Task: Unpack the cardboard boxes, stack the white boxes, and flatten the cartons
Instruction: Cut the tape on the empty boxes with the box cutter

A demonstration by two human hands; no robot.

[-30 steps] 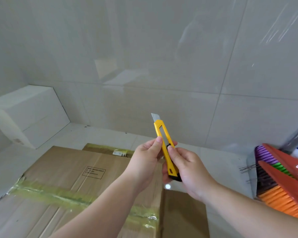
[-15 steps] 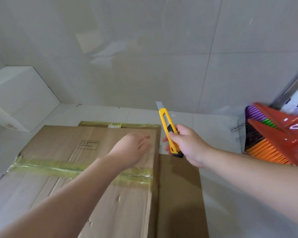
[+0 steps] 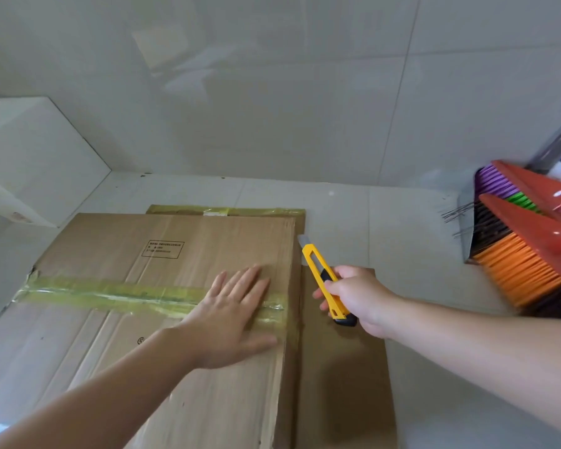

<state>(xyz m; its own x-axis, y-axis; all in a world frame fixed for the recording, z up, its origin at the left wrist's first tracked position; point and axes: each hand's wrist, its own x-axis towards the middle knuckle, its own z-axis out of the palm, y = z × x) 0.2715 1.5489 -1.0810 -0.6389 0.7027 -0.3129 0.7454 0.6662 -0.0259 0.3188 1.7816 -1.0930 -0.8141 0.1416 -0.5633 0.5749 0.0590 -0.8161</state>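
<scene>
the left hand [image 3: 232, 314] lies flat, palm down, on top of the sealed cardboard box [image 3: 136, 319], its fingers straight and slightly spread, pointing away from the person toward the far wall. the fingertips and palm cover the right end of the yellowish tape strip [image 3: 110, 294] that runs across the box lid from left to right. the thumb sticks out to the right, near the box's right edge. the left forearm comes in from the lower left, low over the lid.

the right hand [image 3: 358, 298] grips a yellow utility knife [image 3: 324, 280], fingers curled round its handle near the black end cap. the knife tilts up and to the left, its short blade out and its tip just beside the box's far right corner; whether the blade touches the cardboard cannot be told. the right forearm reaches in from the lower right, above a flat cardboard sheet [image 3: 340, 377] lying on the tiled floor [image 3: 386, 222] against the box's right side.

a second taped carton [image 3: 227, 210] peeks out behind the box. a white box [image 3: 36, 163] sits at the far left by the wall. at the right edge stand brooms with orange bristles [image 3: 515, 267] and red heads.
</scene>
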